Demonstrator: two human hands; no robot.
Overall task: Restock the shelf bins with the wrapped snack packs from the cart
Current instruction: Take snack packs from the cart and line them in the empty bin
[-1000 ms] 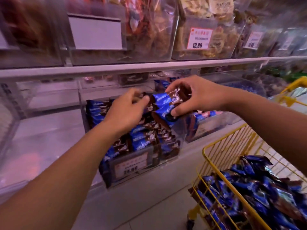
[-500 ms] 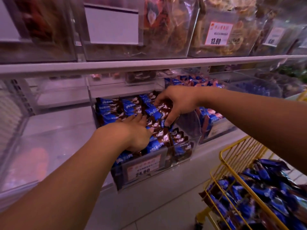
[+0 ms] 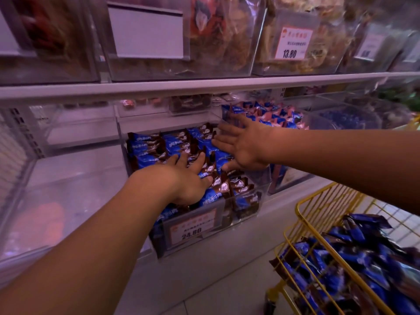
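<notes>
A clear shelf bin (image 3: 259,196) with a 24.80 price tag (image 3: 193,228) holds several blue-and-brown wrapped snack packs (image 3: 154,146) in rows. My left hand (image 3: 186,178) lies flat on the packs at the bin's front, fingers straight, holding nothing. My right hand (image 3: 241,144) is spread flat over the packs at the bin's right side, fingers straight. A yellow wire cart (image 3: 304,214) at the lower right carries a heap of the same packs (image 3: 354,253).
A neighbouring bin (image 3: 293,180) to the right holds blue and pink packs. Upper shelf bins carry bagged goods and a 13.80 tag (image 3: 293,43). Transparent bins (image 3: 56,169) stand to the left. A shelf edge (image 3: 204,86) runs above my hands.
Both hands let go of the packs they brought in and lowered onto the bin. The fingers have straightened and now lie flat on the packs.
</notes>
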